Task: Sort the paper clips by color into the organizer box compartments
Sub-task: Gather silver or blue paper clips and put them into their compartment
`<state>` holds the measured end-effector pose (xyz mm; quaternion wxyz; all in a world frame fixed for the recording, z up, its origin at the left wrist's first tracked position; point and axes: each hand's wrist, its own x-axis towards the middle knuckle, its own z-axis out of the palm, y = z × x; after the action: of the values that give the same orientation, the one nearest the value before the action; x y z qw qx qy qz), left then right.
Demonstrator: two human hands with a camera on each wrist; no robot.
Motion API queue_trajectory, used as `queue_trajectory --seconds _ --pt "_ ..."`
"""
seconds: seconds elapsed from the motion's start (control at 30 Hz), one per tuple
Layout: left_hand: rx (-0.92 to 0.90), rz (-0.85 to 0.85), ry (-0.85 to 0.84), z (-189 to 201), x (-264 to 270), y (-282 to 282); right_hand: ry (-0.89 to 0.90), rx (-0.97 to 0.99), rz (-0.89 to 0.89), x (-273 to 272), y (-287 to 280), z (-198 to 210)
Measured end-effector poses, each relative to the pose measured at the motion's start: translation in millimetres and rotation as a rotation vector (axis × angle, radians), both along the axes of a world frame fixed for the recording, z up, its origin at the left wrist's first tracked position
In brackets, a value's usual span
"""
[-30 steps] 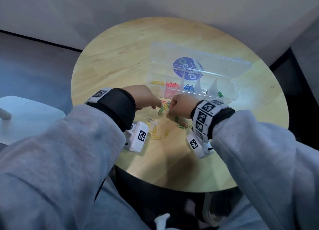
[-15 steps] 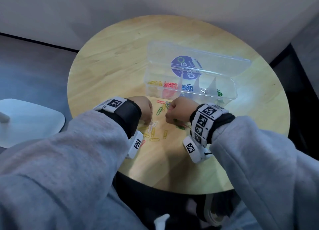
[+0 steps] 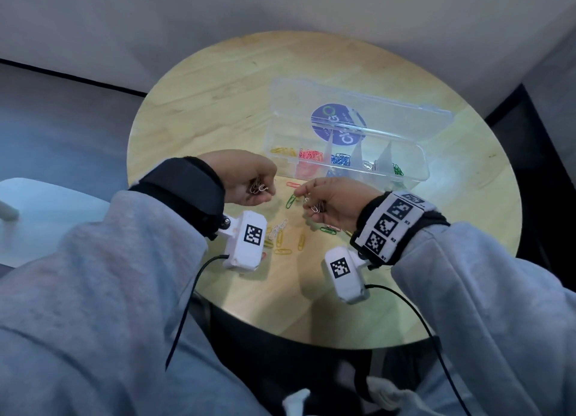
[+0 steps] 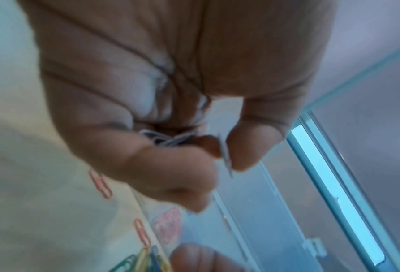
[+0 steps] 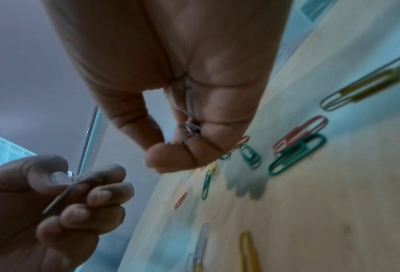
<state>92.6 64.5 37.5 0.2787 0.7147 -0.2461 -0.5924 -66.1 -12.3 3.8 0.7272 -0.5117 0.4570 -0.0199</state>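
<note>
A clear organizer box (image 3: 419, 166) lies open on the round wooden table (image 3: 199, 103), with yellow, red, blue, silver and green clips in separate compartments. Loose clips (image 3: 282, 238) of mixed colours lie on the table in front of it. My left hand (image 3: 249, 181) is raised palm up and holds a bunch of silver clips (image 3: 258, 187) in its curled fingers (image 4: 170, 171). My right hand (image 3: 330, 200), just to its right, also grips a few silver clips (image 3: 316, 208) in curled fingers (image 5: 170, 158). A green clip (image 3: 291, 199) lies between the two hands.
The box lid (image 3: 358, 113) with a purple round sticker lies flat behind the compartments. A white seat (image 3: 37, 216) stands left of the table. White camera units (image 3: 246, 244) hang under both wrists above the table's near part.
Both hands have lifted off the table and turned palm up with silver clips in them. Earlier they were pressed knuckles-up over the loose clips.
</note>
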Motion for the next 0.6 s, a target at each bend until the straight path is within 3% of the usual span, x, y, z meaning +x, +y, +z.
queue_trajectory --seconds 0.17,0.27,0.33,0.43,0.6 --pt "-0.072 0.118 0.149 2.0 7.9 5.0 0.068 -0.011 0.072 6.6 5.7 8.4" --pt "-0.07 0.115 0.124 3.5 5.7 5.8 0.206 -0.297 0.293 11.3 8.3 10.6" --pt "-0.049 0.037 -0.005 3.3 1.7 3.8 0.309 -0.528 0.49 13.6 10.0 13.6" --pt "0.012 -0.221 -0.272 0.6 -6.3 0.0 0.395 -0.754 0.678 17.6 14.2 14.5" --pt "0.167 -0.633 -0.728 -9.6 -18.5 2.9 0.518 -0.893 0.831 22.6 21.1 1.8"
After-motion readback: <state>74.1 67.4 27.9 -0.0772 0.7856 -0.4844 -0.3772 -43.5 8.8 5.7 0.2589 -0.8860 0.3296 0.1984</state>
